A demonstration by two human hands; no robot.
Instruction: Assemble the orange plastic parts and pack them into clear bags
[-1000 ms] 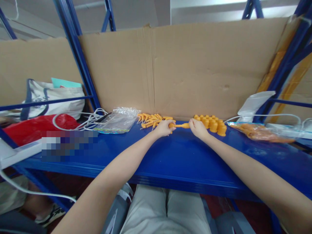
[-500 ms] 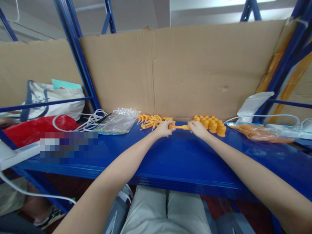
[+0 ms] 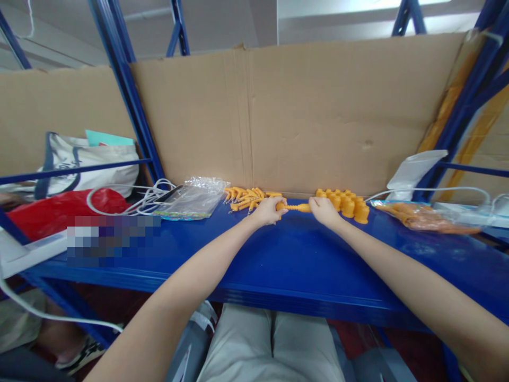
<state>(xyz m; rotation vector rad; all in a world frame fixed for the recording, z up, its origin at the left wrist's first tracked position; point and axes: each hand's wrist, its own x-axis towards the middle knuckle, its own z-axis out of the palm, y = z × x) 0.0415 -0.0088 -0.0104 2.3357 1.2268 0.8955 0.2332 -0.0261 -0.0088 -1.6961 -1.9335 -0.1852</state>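
Between my two hands a slim orange plastic piece with a ridged, narrow middle is held level just over the blue shelf top. My left hand is closed round its left end, and my right hand grips the right end. Left of my left hand lies a pile of orange curved pieces with small metal chains. Behind and beside my right hand stand rows of orange cup-shaped pieces. The ends of the held piece are covered by my fingers.
Clear plastic bags lie left of the pile, near white cables and a red bag. A bag of orange pieces lies on the right. A cardboard sheet closes the back; blue posts frame the shelf.
My right hand has shifted very slightly to the right on the held piece. The piles and cups have stayed where they were.
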